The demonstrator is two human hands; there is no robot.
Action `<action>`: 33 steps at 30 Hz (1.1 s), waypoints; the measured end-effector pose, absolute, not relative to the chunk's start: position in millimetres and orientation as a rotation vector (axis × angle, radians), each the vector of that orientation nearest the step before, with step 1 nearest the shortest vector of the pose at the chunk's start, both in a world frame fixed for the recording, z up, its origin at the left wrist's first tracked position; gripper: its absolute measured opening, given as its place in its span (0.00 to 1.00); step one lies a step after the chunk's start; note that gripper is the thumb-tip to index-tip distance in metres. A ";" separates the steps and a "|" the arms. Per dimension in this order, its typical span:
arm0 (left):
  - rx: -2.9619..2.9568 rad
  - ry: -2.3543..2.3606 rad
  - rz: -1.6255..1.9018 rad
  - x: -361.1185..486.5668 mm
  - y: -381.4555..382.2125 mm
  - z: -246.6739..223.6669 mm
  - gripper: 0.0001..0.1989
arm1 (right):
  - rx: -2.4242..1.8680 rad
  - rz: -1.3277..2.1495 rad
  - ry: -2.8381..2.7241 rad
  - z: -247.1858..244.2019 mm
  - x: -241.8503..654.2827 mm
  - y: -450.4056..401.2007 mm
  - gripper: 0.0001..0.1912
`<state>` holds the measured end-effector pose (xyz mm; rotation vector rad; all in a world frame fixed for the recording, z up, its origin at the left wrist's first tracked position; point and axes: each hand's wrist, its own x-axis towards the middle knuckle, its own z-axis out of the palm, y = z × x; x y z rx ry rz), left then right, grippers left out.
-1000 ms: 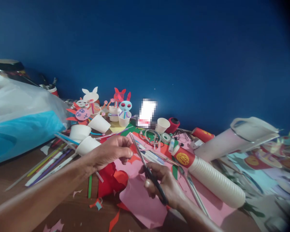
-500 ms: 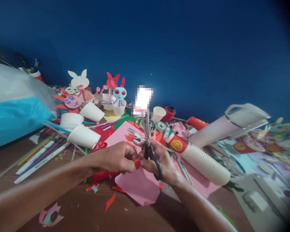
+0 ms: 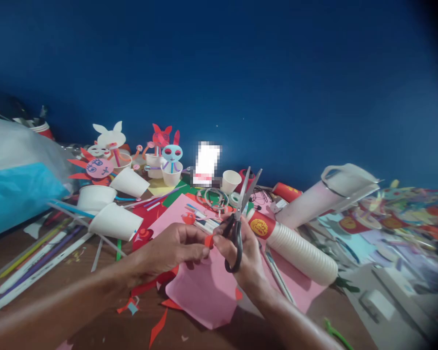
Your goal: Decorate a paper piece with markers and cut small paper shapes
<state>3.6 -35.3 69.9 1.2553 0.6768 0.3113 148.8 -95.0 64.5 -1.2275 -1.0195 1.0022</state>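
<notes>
My left hand (image 3: 182, 248) pinches a small red paper piece (image 3: 209, 241) between thumb and fingers. Close on its right, my right hand (image 3: 241, 248) is wrapped round black-handled scissors (image 3: 238, 218), its thumb near the same red piece. The scissor blades point up and slightly right, a little apart, with nothing between them. Beneath both hands lies a pink paper sheet (image 3: 204, 296). Red scraps (image 3: 158, 328) are on the brown table near its lower left edge.
White cups (image 3: 117, 221) and markers (image 3: 44, 262) lie at the left, paper-figure cups (image 3: 172, 172) behind. A long cup stack (image 3: 302, 253) and a white pitcher (image 3: 314, 199) lie at the right. A blurred bright screen (image 3: 207, 163) stands at the back.
The scissors have tilted right and their blades show more apart. My left thumb and fingers have loosened from a tighter curl. The whole view has shifted slightly.
</notes>
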 end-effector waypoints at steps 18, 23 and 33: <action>1.024 0.857 0.812 -2.5 -27.0 77.3 0.03 | -1.109 1.296 -1.455 36.7 149.9 -103.4 0.17; 1.035 0.837 0.798 -1.6 -29.1 77.1 0.02 | -1.118 1.333 -1.441 39.1 147.5 -103.0 0.19; 1.053 0.822 0.773 0.4 -33.6 76.6 0.04 | -1.148 1.273 -1.467 35.4 148.2 -103.8 0.20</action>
